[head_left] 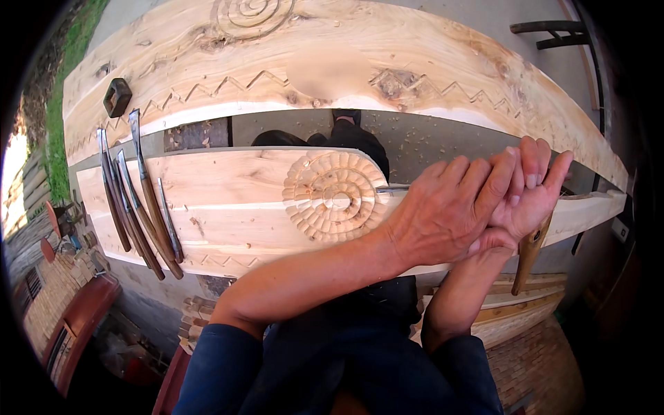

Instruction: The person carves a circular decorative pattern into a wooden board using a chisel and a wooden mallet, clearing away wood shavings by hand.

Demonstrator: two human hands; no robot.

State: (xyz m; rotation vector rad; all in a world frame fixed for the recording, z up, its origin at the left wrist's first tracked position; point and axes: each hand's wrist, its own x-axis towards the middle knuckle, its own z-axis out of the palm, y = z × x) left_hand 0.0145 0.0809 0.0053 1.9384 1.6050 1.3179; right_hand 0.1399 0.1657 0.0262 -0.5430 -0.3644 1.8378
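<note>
My left hand [443, 211] reaches across to the right, its fingers and thumb wrapped around my right hand [529, 214]. The right palm is turned up, the thumb stretched away and the visible fingers loosely bent; no tool shows in it. Below both hands lies a pale wooden board [228, 180] with a carved spiral [339, 197] cut into small segments. A thin metal blade [395, 189] shows just left of my left hand, its other end hidden. Under the right wrist, a wooden tool handle [530, 261] sticks out over the board's near edge.
Several chisels [142, 200] lie side by side at the board's left. Beyond stands a larger curved plank [325, 28] with a zigzag groove, another spiral and a dark hollow block [117, 97]. Wood chips [429, 135] dot the floor. A dark red wooden piece [86, 311] is at lower left.
</note>
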